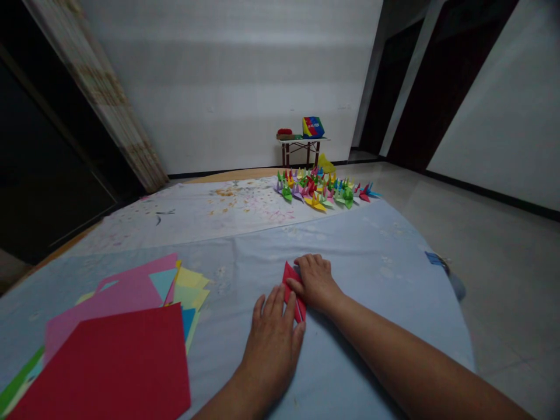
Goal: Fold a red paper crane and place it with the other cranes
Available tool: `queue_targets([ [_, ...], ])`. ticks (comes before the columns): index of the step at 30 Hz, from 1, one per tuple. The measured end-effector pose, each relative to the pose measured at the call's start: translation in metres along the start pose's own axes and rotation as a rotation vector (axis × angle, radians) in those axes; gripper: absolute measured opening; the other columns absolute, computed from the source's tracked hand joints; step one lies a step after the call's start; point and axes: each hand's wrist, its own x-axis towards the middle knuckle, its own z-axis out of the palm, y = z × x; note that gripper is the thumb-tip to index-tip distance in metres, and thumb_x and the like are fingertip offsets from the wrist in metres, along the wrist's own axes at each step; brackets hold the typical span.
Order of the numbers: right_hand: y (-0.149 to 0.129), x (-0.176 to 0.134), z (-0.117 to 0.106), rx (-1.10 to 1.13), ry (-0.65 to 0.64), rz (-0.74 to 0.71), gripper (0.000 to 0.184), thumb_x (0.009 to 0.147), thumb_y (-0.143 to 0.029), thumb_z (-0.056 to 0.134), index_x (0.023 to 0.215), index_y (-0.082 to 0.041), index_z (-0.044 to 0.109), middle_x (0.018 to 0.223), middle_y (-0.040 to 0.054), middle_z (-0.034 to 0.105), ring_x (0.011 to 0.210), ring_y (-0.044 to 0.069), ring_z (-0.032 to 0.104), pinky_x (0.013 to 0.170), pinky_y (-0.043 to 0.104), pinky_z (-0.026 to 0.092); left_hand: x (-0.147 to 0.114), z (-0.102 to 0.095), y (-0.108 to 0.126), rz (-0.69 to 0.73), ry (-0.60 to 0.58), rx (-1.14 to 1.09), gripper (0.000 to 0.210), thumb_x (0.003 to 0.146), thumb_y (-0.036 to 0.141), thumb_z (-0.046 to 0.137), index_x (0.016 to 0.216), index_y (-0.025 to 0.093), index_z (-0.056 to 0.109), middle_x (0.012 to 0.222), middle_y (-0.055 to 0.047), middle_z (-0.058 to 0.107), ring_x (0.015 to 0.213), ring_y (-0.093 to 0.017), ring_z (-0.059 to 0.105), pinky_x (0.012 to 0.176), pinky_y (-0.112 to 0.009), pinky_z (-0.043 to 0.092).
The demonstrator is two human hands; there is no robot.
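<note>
A small folded red paper (289,272), narrow and diamond-shaped with a slit down its lower part, lies on the blue tablecloth. My left hand (272,335) rests flat along its left side, fingers stretched out and the fingertips touching the paper. From the right, my right hand (318,283) grips the paper's edge, with the thumb across its face and the other fingers bent beside it. Parts of the paper are hidden under both hands. To the left, a red sheet (126,361) tops a loose pile of coloured paper, with a pink sheet (118,297) beneath.
Many folded paper cranes (317,189) in mixed colours stand at the far right of the round table. A flowered white cloth (236,204) covers its far side. Beyond it, a small side table (301,140) holds a colourful box (313,127) by the wall.
</note>
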Motion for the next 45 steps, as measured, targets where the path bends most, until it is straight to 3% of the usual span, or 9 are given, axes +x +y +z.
queue_targets([
  [6, 0.005, 0.005, 0.000, 0.044, -0.038, 0.048, 0.042, 0.076, -0.048, 0.056, 0.106, -0.019, 0.053, 0.106, 0.0104, 0.054, 0.100, 0.027, 0.043, 0.081, 0.037, 0.030, -0.001, -0.004, 0.002, -0.004, -0.053, -0.030, 0.045, 0.090, 0.038, 0.034, 0.133, 0.027, 0.037, 0.141, -0.013, 0.035, 0.132, -0.026, 0.024, 0.105, -0.053, 0.021],
  [14, 0.003, 0.018, -0.001, 0.070, -0.087, 0.082, 0.047, 0.070, -0.057, 0.058, 0.099, -0.019, 0.055, 0.103, 0.0096, 0.054, 0.097, 0.026, 0.044, 0.078, 0.036, 0.029, -0.001, -0.009, 0.001, -0.026, -0.075, -0.101, 0.046, 0.090, 0.042, 0.030, 0.133, 0.027, 0.037, 0.140, -0.013, 0.036, 0.132, -0.025, 0.023, 0.106, -0.051, 0.018],
  [36, 0.008, 0.060, 0.015, 0.152, -0.046, 0.190, 0.025, 0.075, -0.044, 0.058, 0.081, -0.020, 0.062, 0.089, 0.0076, 0.062, 0.092, 0.025, 0.048, 0.075, 0.034, 0.029, 0.000, -0.012, 0.000, -0.054, -0.098, -0.126, 0.045, 0.090, 0.043, 0.030, 0.131, 0.029, 0.040, 0.140, -0.013, 0.037, 0.132, -0.026, 0.025, 0.106, -0.054, 0.014],
  [42, 0.023, 0.061, 0.005, 0.259, -0.119, 0.175, 0.033, 0.081, -0.049, 0.049, 0.079, -0.019, 0.063, 0.078, 0.0028, 0.065, 0.074, 0.016, 0.054, 0.065, 0.027, 0.032, -0.001, -0.014, 0.001, -0.051, -0.101, -0.119, 0.044, 0.090, 0.042, 0.031, 0.130, 0.028, 0.042, 0.139, -0.013, 0.038, 0.131, -0.026, 0.027, 0.106, -0.055, 0.013],
  [45, 0.030, 0.054, 0.000, 0.280, -0.176, 0.121, 0.033, 0.071, -0.053, 0.060, 0.078, -0.020, 0.064, 0.077, 0.0010, 0.065, 0.073, 0.015, 0.054, 0.064, 0.026, 0.032, 0.000, -0.016, 0.002, -0.052, -0.101, -0.123, 0.044, 0.090, 0.043, 0.030, 0.130, 0.028, 0.043, 0.139, -0.013, 0.038, 0.131, -0.026, 0.028, 0.106, -0.054, 0.014],
])
